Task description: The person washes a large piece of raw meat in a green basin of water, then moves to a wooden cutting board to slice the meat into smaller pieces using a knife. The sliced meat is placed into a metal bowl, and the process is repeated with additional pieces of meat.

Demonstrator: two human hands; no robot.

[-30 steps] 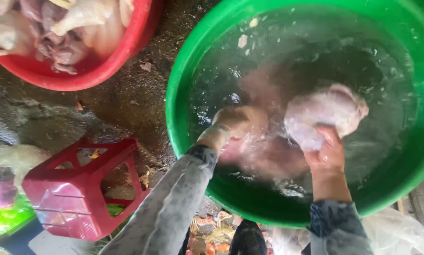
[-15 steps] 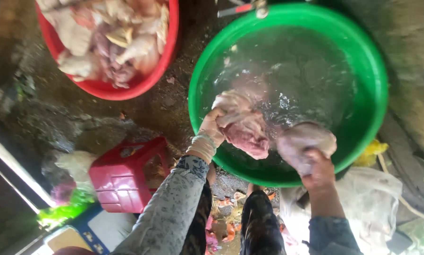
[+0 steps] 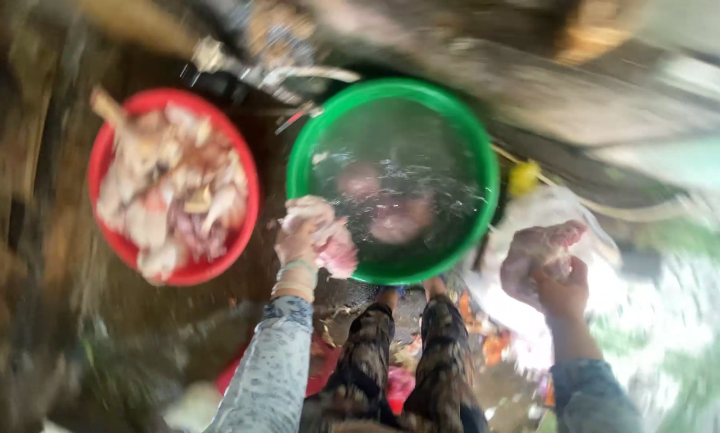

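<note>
The left hand (image 3: 297, 240) has its grip clamped on a pale pink chicken piece (image 3: 330, 240), held at the near left rim of the green basin (image 3: 312, 144). Water in the basin holds more meat, blurred. The right hand (image 3: 562, 290) is clamped on a second chicken piece (image 3: 536, 250), well right of the basin. Left of the left grip sits a red basin (image 3: 103, 152) heaped with chicken.

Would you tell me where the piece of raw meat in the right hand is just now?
In the head view, the right hand holds the raw meat piece at the right, outside the green basin, over a white plastic bag.
</note>
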